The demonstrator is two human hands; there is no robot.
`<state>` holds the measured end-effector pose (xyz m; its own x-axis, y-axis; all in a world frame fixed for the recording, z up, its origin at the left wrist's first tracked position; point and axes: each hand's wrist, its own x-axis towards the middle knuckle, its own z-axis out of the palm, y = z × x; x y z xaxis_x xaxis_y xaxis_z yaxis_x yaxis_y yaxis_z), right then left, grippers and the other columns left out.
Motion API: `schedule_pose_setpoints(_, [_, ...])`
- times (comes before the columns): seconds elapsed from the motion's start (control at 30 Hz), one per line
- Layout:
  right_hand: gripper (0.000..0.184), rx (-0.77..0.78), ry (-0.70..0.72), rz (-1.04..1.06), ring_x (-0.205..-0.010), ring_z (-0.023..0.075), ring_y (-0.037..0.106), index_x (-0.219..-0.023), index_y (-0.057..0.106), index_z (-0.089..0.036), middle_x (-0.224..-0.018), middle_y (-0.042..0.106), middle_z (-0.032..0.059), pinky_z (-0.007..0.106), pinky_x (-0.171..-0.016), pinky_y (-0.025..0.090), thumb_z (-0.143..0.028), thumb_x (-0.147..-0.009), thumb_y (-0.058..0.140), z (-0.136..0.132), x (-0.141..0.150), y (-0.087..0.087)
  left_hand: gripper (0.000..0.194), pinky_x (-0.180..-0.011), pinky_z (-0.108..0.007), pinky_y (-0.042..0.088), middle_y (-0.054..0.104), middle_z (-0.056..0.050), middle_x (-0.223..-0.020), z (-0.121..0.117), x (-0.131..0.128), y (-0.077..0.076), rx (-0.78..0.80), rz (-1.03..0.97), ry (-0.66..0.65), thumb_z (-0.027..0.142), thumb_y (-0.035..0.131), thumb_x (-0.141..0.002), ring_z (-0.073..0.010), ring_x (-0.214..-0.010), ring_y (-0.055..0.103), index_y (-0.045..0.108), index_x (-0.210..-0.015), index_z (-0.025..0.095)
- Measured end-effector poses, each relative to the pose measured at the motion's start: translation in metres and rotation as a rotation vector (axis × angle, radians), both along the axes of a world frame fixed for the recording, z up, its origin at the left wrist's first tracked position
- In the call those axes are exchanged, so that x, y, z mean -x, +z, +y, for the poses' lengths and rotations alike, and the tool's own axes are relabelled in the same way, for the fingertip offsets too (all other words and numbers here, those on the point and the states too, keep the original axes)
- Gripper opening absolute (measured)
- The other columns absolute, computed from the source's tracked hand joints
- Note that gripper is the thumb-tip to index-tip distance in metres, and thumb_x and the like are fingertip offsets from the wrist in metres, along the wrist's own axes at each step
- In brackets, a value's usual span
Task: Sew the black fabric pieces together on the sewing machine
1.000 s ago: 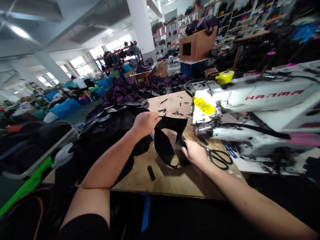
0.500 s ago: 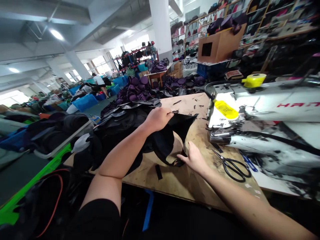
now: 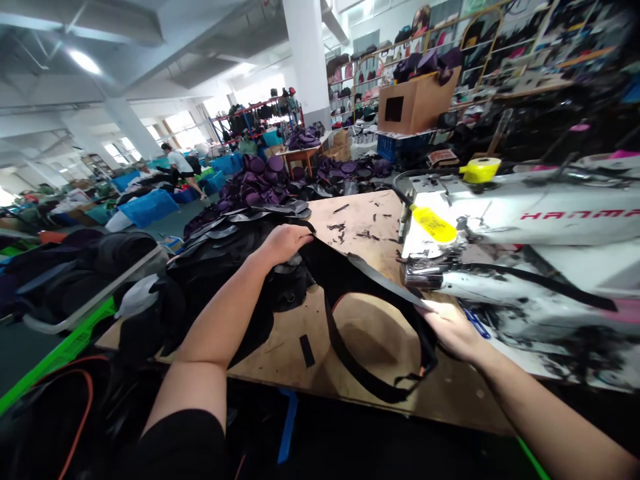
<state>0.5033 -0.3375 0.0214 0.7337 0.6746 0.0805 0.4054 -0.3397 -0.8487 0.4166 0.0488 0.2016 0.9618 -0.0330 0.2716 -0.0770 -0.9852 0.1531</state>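
Two hands apart: left hand (image 3: pixel 285 243) grips one end of a black fabric strip (image 3: pixel 357 270), right hand (image 3: pixel 450 330) the other. Strip hangs looped over plywood worktable (image 3: pixel 465 403). Appears light, limp; best held by its ends.

Room runs across the far bench (image 3: pixel 350 213), between heaped black panels (image 3: pixel 225 267) on the left and the sewing machine (image 3: pixel 530 227) on the right.

The strap (image 3: pixel 365 378) is black, the table (image 3: pixel 450 397) tan, the sewing machine (image 3: pixel 575 227) white, red-lettered.
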Motion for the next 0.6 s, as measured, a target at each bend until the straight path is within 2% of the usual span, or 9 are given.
schedule_pose_setpoints(0.1, [0.040, 0.032, -0.031, -0.117, -0.098, 0.0319, 0.069, -0.091, 0.073, -0.020, -0.101, 0.077, 0.0093, 0.040, -0.088, 0.055, -0.042, -0.090, 0.039, 0.003, 0.007, -0.005, 0.026, -0.085, -0.027, 0.047, 0.075, -0.004, -0.095, -0.007, -0.020, -0.007, 0.021, -0.105, -0.037, 0.034, 0.054, -0.097, -0.0182, -0.092, 0.067, 0.077, -0.099, 0.023])
schedule_pose_setpoints(0.2, [0.038, 0.113, 0.007, -0.225, -0.091, 0.0296, 0.070, -0.088, 0.070, -0.021, -0.097, 0.076, 0.0111, 0.039, -0.085, 0.054, -0.039, -0.091, 0.036, 0.017, 0.010, -0.016, 0.031, -0.089, -0.028, 0.047, 0.073, -0.006, -0.104, -0.009, -0.035, -0.012, 0.082, -0.136, -0.050, 0.037, 0.055, -0.097, -0.0184, -0.096, 0.065, 0.074, -0.115, 0.021])
schedule_pose_setpoints(0.27, [0.040, 0.222, 0.020, -0.224, -0.088, 0.0302, 0.070, -0.089, 0.069, -0.021, -0.090, 0.075, 0.0119, 0.040, -0.083, 0.054, -0.045, -0.092, 0.038, 0.024, 0.011, -0.024, 0.040, -0.093, -0.029, 0.047, 0.070, -0.008, -0.112, 0.000, -0.033, -0.021, 0.129, -0.191, -0.004, 0.039, 0.057, -0.096, -0.0186, -0.102, 0.064, 0.067, -0.129, 0.019])
schedule_pose_setpoints(0.33, [0.045, 0.310, -0.015, -0.186, -0.091, 0.0325, 0.071, -0.100, 0.070, -0.020, -0.095, 0.076, 0.0131, 0.043, -0.085, 0.054, -0.056, -0.090, 0.044, 0.022, 0.011, -0.032, 0.045, -0.095, -0.028, 0.046, 0.067, -0.010, -0.116, 0.014, -0.014, -0.040, 0.160, -0.298, 0.122, 0.040, 0.055, -0.097, -0.0181, -0.106, 0.062, 0.062, -0.135, 0.016])
schedule_pose_setpoints(0.37, [0.050, 0.330, -0.054, -0.171, -0.096, 0.0339, 0.071, -0.108, 0.070, -0.020, -0.102, 0.076, 0.0141, 0.045, -0.088, 0.053, -0.060, -0.088, 0.048, 0.016, 0.011, -0.035, 0.042, -0.094, -0.027, 0.046, 0.067, -0.010, -0.115, 0.022, 0.003, -0.054, 0.160, -0.343, 0.216, 0.039, 0.052, -0.099, -0.0178, -0.106, 0.062, 0.063, -0.132, 0.016])
schedule_pose_setpoints(0.43, [0.057, 0.334, -0.143, -0.160, -0.103, 0.0359, 0.070, -0.117, 0.069, -0.022, -0.116, 0.074, 0.0160, 0.047, -0.094, 0.052, -0.065, -0.084, 0.053, -0.003, 0.010, -0.043, 0.035, -0.090, -0.027, 0.046, 0.068, -0.008, -0.107, 0.032, 0.049, -0.092, 0.129, -0.342, 0.435, 0.037, 0.045, -0.102, -0.0175, -0.100, 0.062, 0.069, -0.118, 0.018])
schedule_pose_setpoints(0.5, [0.054, 0.329, -0.219, -0.155, -0.105, 0.0372, 0.069, -0.113, 0.072, -0.026, -0.120, 0.072, 0.0172, 0.048, -0.094, 0.051, -0.066, -0.081, 0.056, -0.029, 0.008, -0.054, 0.033, -0.081, -0.028, 0.046, 0.068, -0.007, -0.094, 0.034, 0.104, -0.141, 0.073, -0.167, 0.655, 0.031, 0.043, -0.102, -0.0185, -0.089, 0.063, 0.073, -0.095, 0.020])
schedule_pose_setpoints(0.6, [0.044, 0.309, -0.271, -0.179, -0.102, 0.0398, 0.070, -0.101, 0.075, -0.032, -0.114, 0.074, 0.0189, 0.051, -0.085, 0.053, -0.065, -0.078, 0.059, -0.069, 0.009, -0.075, 0.022, -0.078, -0.030, 0.045, 0.067, -0.007, -0.091, 0.023, 0.181, -0.217, 0.017, 0.129, 0.725, 0.033, 0.056, -0.096, -0.0211, -0.088, 0.062, 0.073, -0.089, 0.021])
